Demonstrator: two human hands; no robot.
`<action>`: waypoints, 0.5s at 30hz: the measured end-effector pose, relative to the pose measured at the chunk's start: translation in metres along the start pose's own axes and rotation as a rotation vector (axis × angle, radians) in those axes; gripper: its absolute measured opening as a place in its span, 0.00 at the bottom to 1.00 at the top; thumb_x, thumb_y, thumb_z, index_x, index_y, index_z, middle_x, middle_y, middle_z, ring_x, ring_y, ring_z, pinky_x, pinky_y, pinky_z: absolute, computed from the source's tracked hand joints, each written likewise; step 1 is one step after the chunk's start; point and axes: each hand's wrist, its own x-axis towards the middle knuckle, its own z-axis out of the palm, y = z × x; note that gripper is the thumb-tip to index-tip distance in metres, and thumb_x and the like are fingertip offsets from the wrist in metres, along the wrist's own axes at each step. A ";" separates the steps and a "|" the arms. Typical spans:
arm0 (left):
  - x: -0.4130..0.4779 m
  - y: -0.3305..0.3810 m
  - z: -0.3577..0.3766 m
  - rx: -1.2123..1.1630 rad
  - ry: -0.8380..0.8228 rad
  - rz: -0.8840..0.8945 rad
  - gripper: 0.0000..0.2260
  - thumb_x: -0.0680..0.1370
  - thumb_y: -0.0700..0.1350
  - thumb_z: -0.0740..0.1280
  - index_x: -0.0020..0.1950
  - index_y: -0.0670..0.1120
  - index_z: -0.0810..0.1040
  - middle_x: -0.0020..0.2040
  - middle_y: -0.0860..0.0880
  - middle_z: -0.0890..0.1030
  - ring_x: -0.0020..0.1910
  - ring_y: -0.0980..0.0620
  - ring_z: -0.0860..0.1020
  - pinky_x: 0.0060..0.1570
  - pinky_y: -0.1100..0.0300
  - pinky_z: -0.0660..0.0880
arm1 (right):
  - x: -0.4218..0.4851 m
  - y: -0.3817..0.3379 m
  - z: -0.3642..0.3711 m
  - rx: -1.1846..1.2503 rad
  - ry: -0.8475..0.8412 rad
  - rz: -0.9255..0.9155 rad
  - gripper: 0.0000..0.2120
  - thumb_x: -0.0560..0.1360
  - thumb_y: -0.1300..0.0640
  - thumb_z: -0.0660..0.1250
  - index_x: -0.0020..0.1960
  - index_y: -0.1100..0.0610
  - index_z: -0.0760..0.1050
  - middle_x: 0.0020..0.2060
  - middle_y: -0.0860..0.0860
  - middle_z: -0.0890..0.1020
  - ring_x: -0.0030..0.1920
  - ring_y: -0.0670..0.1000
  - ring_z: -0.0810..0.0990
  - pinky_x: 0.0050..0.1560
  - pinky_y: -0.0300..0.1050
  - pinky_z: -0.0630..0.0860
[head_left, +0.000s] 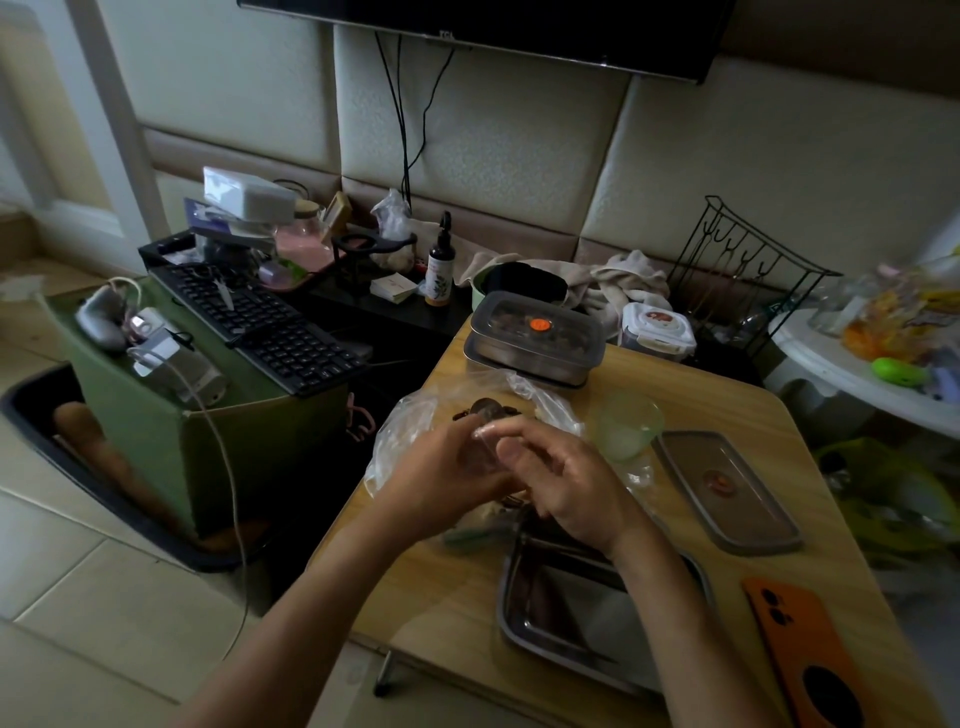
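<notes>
Over a small wooden table (727, 410) my left hand (441, 467) and my right hand (561, 483) meet and together hold a small brown round piece wrapped in clear film (480, 451). Fingers of both hands curl round it. Behind them lies a crumpled clear plastic bag (400, 431) with more dark brown pieces (488, 408) in it. Under my right wrist sits an open steel tray (587, 597) holding some dark contents at its left side. Its grey lid (727, 488) with an orange dot lies to the right.
A closed steel box with a clear lid (535, 335) stands at the table's far edge. A pale green bowl (628, 423) sits mid-table and an orange phone (800, 649) lies front right. A black keyboard (260, 322) rests on a green box to the left.
</notes>
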 end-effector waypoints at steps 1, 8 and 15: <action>0.000 0.000 0.001 0.010 0.005 -0.017 0.14 0.74 0.50 0.77 0.55 0.49 0.79 0.44 0.54 0.84 0.42 0.60 0.83 0.46 0.53 0.82 | -0.002 -0.001 -0.001 0.032 0.016 0.008 0.13 0.84 0.45 0.62 0.61 0.46 0.82 0.41 0.39 0.84 0.35 0.41 0.80 0.40 0.38 0.77; -0.008 -0.003 0.005 0.198 0.037 -0.135 0.15 0.72 0.55 0.77 0.51 0.51 0.77 0.43 0.54 0.81 0.41 0.55 0.80 0.43 0.58 0.80 | -0.015 0.038 -0.029 -0.367 0.306 0.436 0.08 0.84 0.50 0.64 0.48 0.49 0.78 0.41 0.47 0.82 0.41 0.46 0.81 0.37 0.37 0.74; -0.018 0.003 0.010 0.294 -0.024 -0.140 0.10 0.77 0.51 0.74 0.52 0.54 0.74 0.41 0.57 0.77 0.38 0.64 0.75 0.34 0.72 0.70 | -0.040 0.065 -0.051 -0.432 0.181 0.677 0.08 0.78 0.47 0.73 0.50 0.50 0.78 0.46 0.47 0.81 0.47 0.46 0.80 0.44 0.44 0.74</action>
